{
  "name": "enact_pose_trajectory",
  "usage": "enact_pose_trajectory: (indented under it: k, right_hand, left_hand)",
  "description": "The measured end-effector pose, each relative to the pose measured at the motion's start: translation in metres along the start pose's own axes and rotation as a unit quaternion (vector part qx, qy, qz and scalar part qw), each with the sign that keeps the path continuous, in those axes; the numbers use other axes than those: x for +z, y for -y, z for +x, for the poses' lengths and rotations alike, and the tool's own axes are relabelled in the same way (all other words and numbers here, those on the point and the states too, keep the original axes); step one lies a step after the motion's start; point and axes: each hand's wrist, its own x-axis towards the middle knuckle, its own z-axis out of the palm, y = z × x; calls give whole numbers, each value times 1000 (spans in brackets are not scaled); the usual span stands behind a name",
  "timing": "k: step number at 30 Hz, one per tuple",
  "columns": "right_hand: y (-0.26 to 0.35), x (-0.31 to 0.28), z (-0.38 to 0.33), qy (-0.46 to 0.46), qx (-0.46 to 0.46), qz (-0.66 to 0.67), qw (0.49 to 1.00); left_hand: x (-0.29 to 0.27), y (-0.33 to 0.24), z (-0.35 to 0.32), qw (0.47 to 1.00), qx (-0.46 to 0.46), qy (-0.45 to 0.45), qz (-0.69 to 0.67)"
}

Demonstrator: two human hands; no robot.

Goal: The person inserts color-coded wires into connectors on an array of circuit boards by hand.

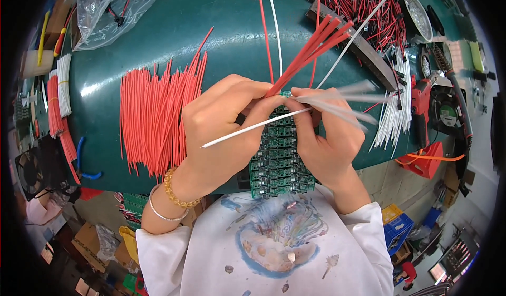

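Observation:
My left hand [224, 122] grips a fan of several short red wires [311, 48] that point up and to the right. A single white wire [247, 131] lies across its fingers. My right hand [324, 138] pinches a few white wires [342, 104], blurred by motion, right beside the left fingertips. Both hands hover over a green panel of small circuit boards [279, 159] lying on the dark green table [158, 38]. A beaded bracelet and a metal bangle circle my left wrist.
A spread of cut red wires [153, 117] lies left of the hands. White wires [395, 117] hang at the right next to a red tool [421, 104]. A tangle of red wires [363, 6] sits at the far right. A clear plastic bag [110, 6] lies far left.

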Motion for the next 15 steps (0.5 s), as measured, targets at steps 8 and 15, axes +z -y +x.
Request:
enact_pose_trajectory:
  k: [8, 15]
  right_hand:
    - [-1, -17, 7, -11, 101, 67, 993]
    - [-9, -35, -6, -79, 199, 97, 972]
  left_hand:
    - [-12, -9, -2, 962, -221, -11, -157]
    - [1, -26, 4, 971, -179, 8, -155]
